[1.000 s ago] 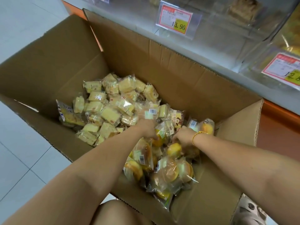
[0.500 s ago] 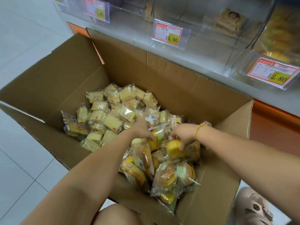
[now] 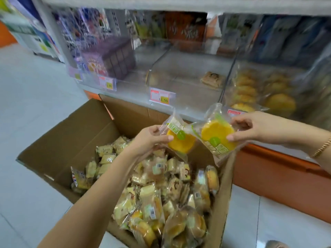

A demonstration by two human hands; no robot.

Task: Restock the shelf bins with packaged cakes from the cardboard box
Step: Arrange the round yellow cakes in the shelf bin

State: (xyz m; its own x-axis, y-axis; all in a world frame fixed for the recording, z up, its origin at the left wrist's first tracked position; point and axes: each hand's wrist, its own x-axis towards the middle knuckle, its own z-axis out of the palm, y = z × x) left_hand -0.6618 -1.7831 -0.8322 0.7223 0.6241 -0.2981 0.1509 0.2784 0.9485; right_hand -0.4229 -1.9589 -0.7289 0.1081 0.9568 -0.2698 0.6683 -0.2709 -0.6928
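pale floor tiles (image 3: 32, 104) spread beneath a store shelf, where clear shelf bins (image 3: 180, 68) stand in a row above an orange base panel (image 3: 279, 176). the middle bin holds one brown pastry (image 3: 213, 80) near its right wall, and a red and yellow price tag (image 3: 162, 97) hangs on its front. the bin to its right is stacked with round yellow buns (image 3: 279, 102) in clear wrappers, and a purple carton (image 3: 111, 58) sits further left; much of the shelf is blurred. on the floor just in front of the shelf stands the open cardboard box (image 3: 75, 140), flaps spread, its bottom covered with packaged cakes (image 3: 161, 194): pale square ones toward the far left, rounder golden ones nearer the camera. both arms reach over the box. the left hand (image 3: 148, 138) holds a round yellow cake (image 3: 180, 143) in a clear wrapper, its grip closed with the thumb on the front of the packet and the fingers curled behind. the right hand (image 3: 250, 127), a gold bracelet (image 3: 321, 147) on its wrist, pinches a second yellow cake (image 3: 216, 135) by the right edge, thumb below and fingers curled over the top. the two packets hang side by side, wrappers touching or overlapping, above the box's far right corner and in front of the bins.
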